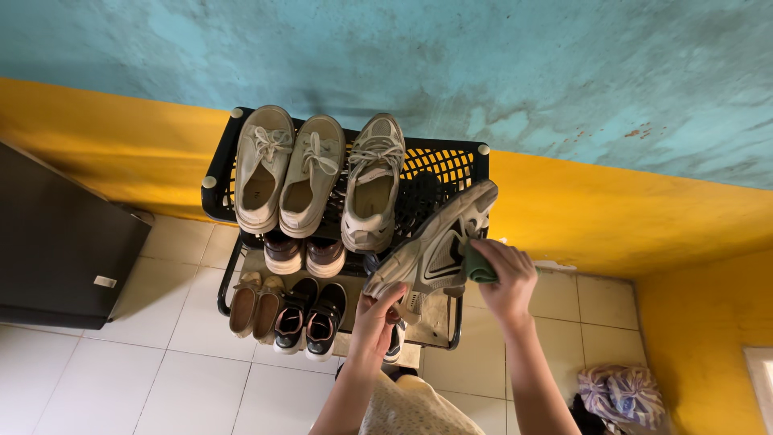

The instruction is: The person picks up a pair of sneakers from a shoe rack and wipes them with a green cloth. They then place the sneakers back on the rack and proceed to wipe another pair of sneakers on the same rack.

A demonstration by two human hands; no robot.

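Head view, looking straight down at a black plastic shoe rack [451, 165] against a teal-over-yellow wall [612, 201].

Labels and packages: small pale rectangular sticker [105, 282] on the dark cabinet [56, 242] at left; print too small to tell. Striped cloth bundle [622, 393] on the white floor tiles, lower right.

Rack top tier: pair of beige canvas sneakers [283, 171], one grey running shoe [372, 187] beside them. Lower tiers: brown shoes [304, 253], tan slip-ons [254, 304], black children's shoes [310, 318].

Left hand [377, 321]: raised, fingers closed on the heel end of a grey-and-white sneaker [431, 246], held tilted over the rack's right side, toe toward the wall.

Right hand [503, 278]: wrist bent, fingers closed on a green cloth [477, 266] pressed against the sneaker's side.
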